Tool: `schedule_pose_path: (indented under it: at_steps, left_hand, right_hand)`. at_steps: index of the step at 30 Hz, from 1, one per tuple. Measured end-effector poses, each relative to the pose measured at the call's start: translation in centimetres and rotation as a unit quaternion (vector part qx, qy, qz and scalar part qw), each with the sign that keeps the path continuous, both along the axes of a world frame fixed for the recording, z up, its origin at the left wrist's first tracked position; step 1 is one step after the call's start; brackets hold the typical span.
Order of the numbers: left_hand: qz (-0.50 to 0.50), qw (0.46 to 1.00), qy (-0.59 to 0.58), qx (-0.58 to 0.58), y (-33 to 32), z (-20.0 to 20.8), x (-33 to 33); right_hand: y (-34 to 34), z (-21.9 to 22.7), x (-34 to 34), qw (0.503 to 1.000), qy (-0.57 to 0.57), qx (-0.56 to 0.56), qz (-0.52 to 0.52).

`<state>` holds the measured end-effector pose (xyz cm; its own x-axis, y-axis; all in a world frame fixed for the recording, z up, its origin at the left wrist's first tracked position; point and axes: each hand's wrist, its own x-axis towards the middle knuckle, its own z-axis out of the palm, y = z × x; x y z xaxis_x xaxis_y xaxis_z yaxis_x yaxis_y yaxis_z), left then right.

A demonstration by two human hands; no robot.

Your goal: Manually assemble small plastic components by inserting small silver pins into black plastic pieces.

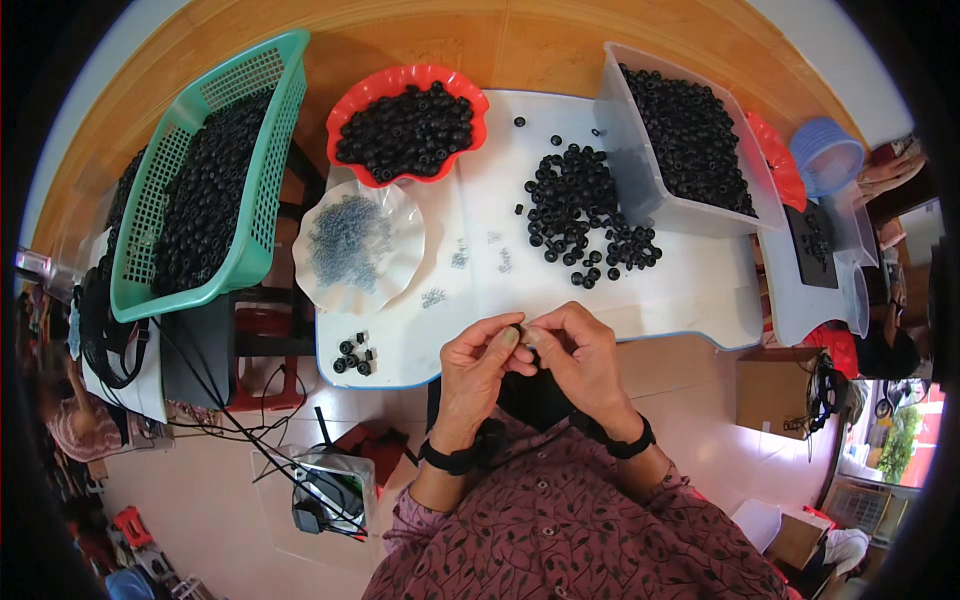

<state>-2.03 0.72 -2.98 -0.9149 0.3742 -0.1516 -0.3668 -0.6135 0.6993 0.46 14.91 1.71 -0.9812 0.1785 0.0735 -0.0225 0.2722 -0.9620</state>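
Note:
My left hand and my right hand meet fingertip to fingertip just off the near edge of the white table. Between the fingers sits a small black ring-shaped part, mostly hidden by them; which hand grips it I cannot tell exactly, both pinch at it. Beyond the hands lies a loose heap of black rings on the table. Small clusters of tiny metal pieces lie between the heap and the hands. Both wrists wear black bands.
A red scalloped bowl and a clear bin hold black rings at the back. A white dish holds small grey metal parts. A green basket of rings stands left. Several assembled black pieces lie near the table's left corner.

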Motion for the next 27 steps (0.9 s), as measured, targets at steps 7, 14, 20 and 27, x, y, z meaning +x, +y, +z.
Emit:
schedule_pose_path:
  at_steps: [7,14,20,27]
  left_hand:
    - [0.004,1.0,-0.03,-0.007,0.0,-0.1,-0.4]
    - [0.01,0.999,-0.036,-0.02,0.1,-0.2,-0.8]
    - [0.012,0.999,-0.043,-0.019,0.3,-0.4,-1.1]
    - [0.015,0.999,-0.047,-0.018,0.4,-0.7,-1.3]
  right_hand:
    - [5.6,-2.3,-2.9,0.952,0.051,0.258,-0.155]
    - [7.3,-3.0,-4.7,0.897,-0.007,0.402,-0.184]
    - [6.5,-2.2,-5.7,0.886,-0.069,0.415,-0.195]
    - [6.3,-2.2,-6.0,0.906,-0.073,0.383,-0.166]
